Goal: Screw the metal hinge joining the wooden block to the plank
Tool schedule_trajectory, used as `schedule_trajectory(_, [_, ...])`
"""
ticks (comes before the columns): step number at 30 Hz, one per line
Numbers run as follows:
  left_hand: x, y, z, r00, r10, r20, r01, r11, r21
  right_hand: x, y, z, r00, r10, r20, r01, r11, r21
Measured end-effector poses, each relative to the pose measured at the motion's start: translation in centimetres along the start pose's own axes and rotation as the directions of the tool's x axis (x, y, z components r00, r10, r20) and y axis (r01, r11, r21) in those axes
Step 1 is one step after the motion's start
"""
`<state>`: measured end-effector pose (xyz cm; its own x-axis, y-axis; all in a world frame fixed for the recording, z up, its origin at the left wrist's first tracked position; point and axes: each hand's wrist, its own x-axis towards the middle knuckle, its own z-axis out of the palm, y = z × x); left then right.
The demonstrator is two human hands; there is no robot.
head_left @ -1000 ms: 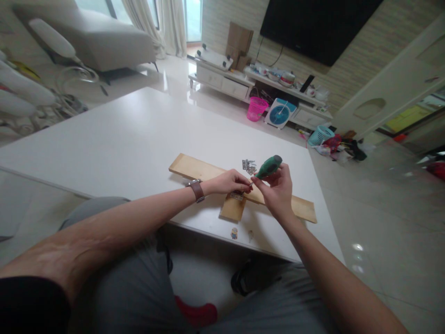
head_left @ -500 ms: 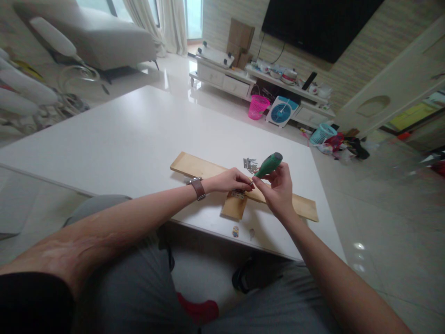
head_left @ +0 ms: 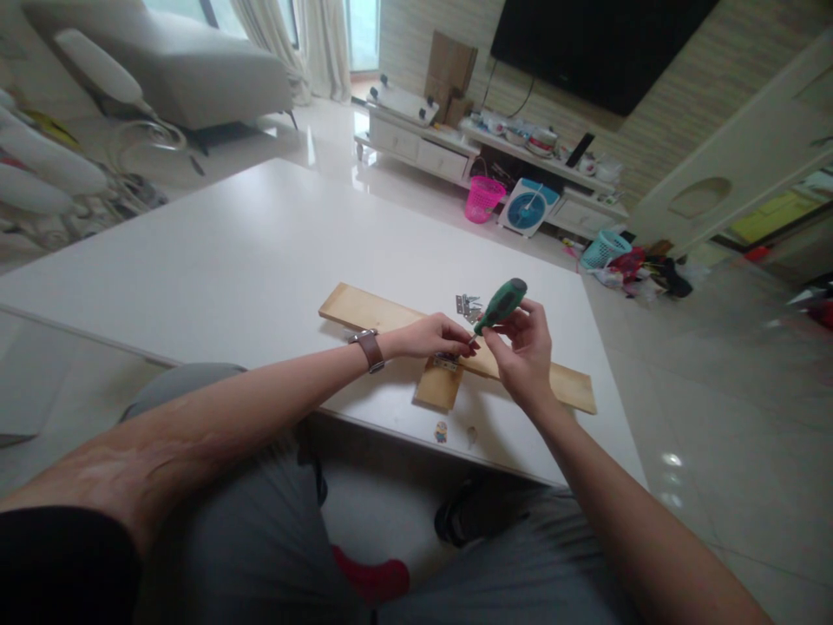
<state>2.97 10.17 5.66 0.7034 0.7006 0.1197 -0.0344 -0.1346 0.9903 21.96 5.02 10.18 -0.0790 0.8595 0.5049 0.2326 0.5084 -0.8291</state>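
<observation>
A screwdriver [head_left: 505, 303] with a green handle and dark end is held at a slant in the fingers of my right hand [head_left: 526, 351]. Its tip points down-left toward the fingertips of my left hand [head_left: 435, 337], which are pinched together over the wood; whatever they hold is too small to make out. Beneath both hands lies a long wooden board [head_left: 370, 308], with a short wooden piece [head_left: 438, 386] meeting it from the near side. A metal hinge [head_left: 446, 362] lies where the two meet, partly hidden by my left hand.
Loose metal hinges [head_left: 467, 306] lie just beyond the board. A small cartoon sticker [head_left: 441, 431] is near the front edge of the white table [head_left: 214, 252]. Further off stand a pink basket [head_left: 483, 200], a blue-and-white fan [head_left: 528, 208] and a low TV cabinet [head_left: 416, 154].
My right hand has shifted slightly, and the screwdriver handle has moved a little left and down. My left hand and the wood have stayed in place.
</observation>
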Motion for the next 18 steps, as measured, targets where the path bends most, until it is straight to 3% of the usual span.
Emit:
schedule_trajectory(12, [0.05, -0.11, 0.05, 1.0, 0.005, -0.014, -0.005, 1.0, 0.024, 0.19, -0.18, -0.05, 0.998, 0.022, -0.064, -0.027, 0.998, -0.065])
schedule_trajectory(18, [0.22, -0.54, -0.03, 0.999, 0.032, 0.015, -0.032, 0.999, 0.018, -0.09, -0.14, -0.05, 1.0, 0.019, 0.0, -0.019, 1.0, 0.014])
